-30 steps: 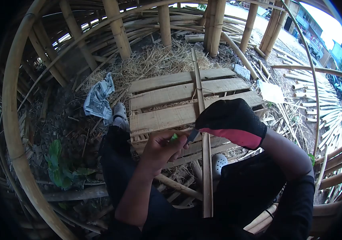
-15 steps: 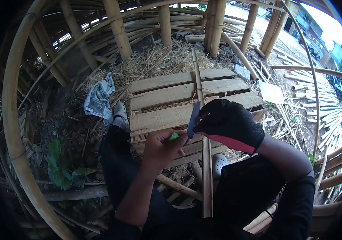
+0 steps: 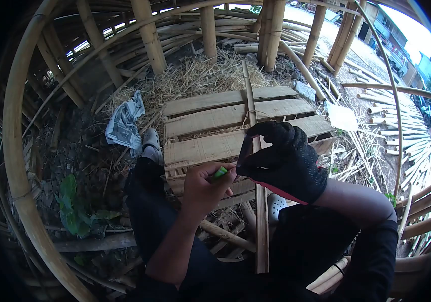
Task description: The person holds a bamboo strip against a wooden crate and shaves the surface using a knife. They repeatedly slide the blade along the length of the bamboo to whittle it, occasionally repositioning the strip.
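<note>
My bare left hand [image 3: 205, 183] is closed around the green handle [image 3: 220, 171] of a knife, left of the long split bamboo strip [image 3: 261, 226]. The knife's dark blade [image 3: 245, 151] rises from near the left fingertips. My right hand [image 3: 288, 163], in a black and red work glove, is closed at the blade, its thumb near the lower end and its bent index finger near the top. The bamboo strip passes beneath the right hand, from my lap across a slatted wooden platform [image 3: 195, 149]. The gloved fingers partly hide the blade.
Crumpled newspaper [image 3: 126, 121] lies left of the platform, beside my shoe [image 3: 152, 139]. Straw and bamboo scraps [image 3: 210, 73] cover the ground behind. Bamboo posts [image 3: 271, 38] surround me, and many cut bamboo poles [image 3: 397, 126] lie at the right.
My right hand has turned and shifted slightly, so its fingers now curl over the blade at both ends and cover more of it. The left hand has barely moved.
</note>
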`<state>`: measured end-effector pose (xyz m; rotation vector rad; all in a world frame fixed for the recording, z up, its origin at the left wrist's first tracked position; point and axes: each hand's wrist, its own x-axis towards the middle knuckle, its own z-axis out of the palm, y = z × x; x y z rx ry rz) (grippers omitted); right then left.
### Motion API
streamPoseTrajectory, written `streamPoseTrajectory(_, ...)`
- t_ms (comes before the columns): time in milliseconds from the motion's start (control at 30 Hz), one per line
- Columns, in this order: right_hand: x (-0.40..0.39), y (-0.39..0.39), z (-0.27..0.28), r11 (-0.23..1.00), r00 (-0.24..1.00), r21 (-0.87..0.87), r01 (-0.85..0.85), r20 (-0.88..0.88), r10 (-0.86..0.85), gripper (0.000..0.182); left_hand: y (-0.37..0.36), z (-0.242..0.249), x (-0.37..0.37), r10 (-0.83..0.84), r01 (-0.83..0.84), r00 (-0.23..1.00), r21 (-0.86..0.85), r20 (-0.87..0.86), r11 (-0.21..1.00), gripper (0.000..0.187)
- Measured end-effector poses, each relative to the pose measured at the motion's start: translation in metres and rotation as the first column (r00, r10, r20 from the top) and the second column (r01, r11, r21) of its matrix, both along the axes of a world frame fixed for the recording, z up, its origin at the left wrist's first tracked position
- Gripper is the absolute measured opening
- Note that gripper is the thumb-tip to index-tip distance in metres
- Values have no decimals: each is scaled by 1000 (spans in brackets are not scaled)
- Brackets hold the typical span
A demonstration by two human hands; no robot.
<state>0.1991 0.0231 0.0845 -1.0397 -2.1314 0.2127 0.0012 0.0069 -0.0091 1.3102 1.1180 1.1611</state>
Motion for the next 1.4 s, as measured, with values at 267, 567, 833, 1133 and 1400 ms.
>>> streamPoseTrajectory(267, -1, 9, -16, 999, 998, -43, -14, -66, 11, 59, 2, -7, 2, -95, 92, 976, 24, 195, 995, 17)
streamPoseTrajectory(567, 0, 9, -14, 999, 1000, 51, -4, -20, 5, 52, 0, -3, 1, -121, 125, 952, 4, 280, 992, 15)
streamPoseTrajectory(833, 1, 8, -6, 895, 978, 397, -201, 139, 158, 20, -1, 4, -4, -52, 119, 934, -170, 354, 978, 17)
streamPoseTrajectory(1133, 6, 4, -6, 894, 939, 355, -272, 302, 166, 33, -5, 6, 6, 51, 9, 941, -177, 333, 984, 15)
streamPoseTrajectory(1400, 3, 13, 2, 826, 925, 450, -339, 320, 205, 29, -4, 0, 7, 125, -109, 968, -83, 217, 991, 20)
